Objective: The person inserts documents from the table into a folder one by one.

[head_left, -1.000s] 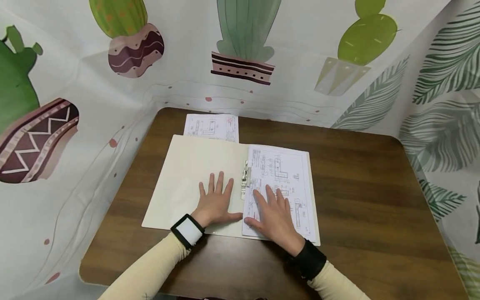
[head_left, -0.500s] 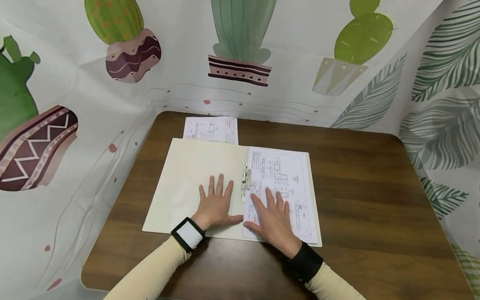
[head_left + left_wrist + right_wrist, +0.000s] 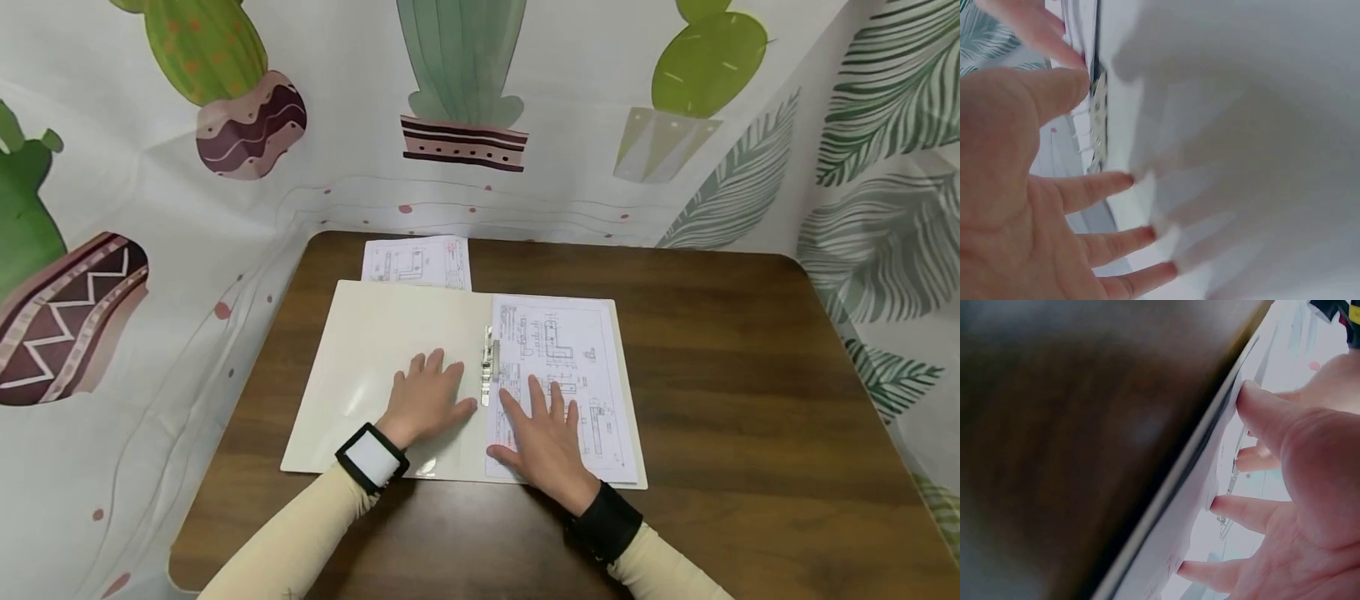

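Observation:
A cream folder [image 3: 382, 333] lies spread flat on the wooden table. Several printed sheets with technical drawings [image 3: 611, 367] sit on its right half, beside a metal file clip [image 3: 490, 367] near the spine. My left hand [image 3: 423, 406] rests its fingertips on the bare left cover, and the left wrist view shows its palm raised over the surface with fingers [image 3: 1094, 190] spread. On the drawings my right hand [image 3: 551, 446] touches the top sheet with its spread fingertips; in the right wrist view its thumb [image 3: 1266, 409] lies at the near edge. Neither hand grips anything.
Another drawing sheet [image 3: 416, 260] pokes out from beneath the folder's far left edge. The brown table [image 3: 720, 383] extends to the right, its far edge meeting a white cloth backdrop [image 3: 570, 192] printed with cacti and leaves.
My left hand has bent its fingers slightly, its palm has lifted, and its thumb has moved up off the lower part of the spine. The right hand stays on the sheets.

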The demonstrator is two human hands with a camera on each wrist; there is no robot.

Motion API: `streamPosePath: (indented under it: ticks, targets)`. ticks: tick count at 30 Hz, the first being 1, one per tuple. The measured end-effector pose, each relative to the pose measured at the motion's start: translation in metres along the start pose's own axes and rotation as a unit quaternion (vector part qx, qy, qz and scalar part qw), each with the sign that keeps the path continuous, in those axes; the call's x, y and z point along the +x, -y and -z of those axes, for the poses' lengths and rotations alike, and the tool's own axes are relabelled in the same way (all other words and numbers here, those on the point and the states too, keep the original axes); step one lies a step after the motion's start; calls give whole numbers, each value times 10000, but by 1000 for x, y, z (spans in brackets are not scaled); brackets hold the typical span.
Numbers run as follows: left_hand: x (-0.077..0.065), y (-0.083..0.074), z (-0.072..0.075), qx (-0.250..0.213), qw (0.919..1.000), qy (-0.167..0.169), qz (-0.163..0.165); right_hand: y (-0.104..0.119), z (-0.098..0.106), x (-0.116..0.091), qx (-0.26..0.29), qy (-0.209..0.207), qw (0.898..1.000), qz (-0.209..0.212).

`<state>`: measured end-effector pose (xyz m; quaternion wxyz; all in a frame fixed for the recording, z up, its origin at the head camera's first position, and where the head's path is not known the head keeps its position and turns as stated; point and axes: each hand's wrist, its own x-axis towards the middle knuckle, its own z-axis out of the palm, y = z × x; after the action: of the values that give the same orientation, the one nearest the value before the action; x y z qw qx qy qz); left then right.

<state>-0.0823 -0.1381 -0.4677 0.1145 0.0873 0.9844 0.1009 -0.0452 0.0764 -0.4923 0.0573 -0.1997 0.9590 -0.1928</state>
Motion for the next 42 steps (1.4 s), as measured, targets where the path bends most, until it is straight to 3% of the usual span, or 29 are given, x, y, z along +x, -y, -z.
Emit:
streamPosePath:
  ticks: [4, 13, 20, 26, 32, 37, 42]
  targets:
    - [15, 1, 17, 189, 9996, -181, 67, 1, 1, 1, 33, -46, 10000, 53]
    - [64, 1, 52, 33, 9990, 12, 451, -2, 0, -1, 10, -189, 9998, 94]
    - [116, 14, 66, -212, 9966, -510, 608, -4, -2, -3, -40, -87, 9999, -58]
    - [157, 36, 71, -141, 9933, -965, 613, -3, -1, -3, 91, -145, 9998, -28]
    - [189, 66, 76, -219, 9916, -644, 1104, -3, -3, -3, 81, -133, 9999, -51]
    - [196, 99, 76, -387, 9843, -253, 1703, -3, -3, -3, 79, -51, 9999, -76]
    - [196, 132, 73, -341, 9827, -190, 1812, -6, -1, -2, 78, -52, 9999, -104]
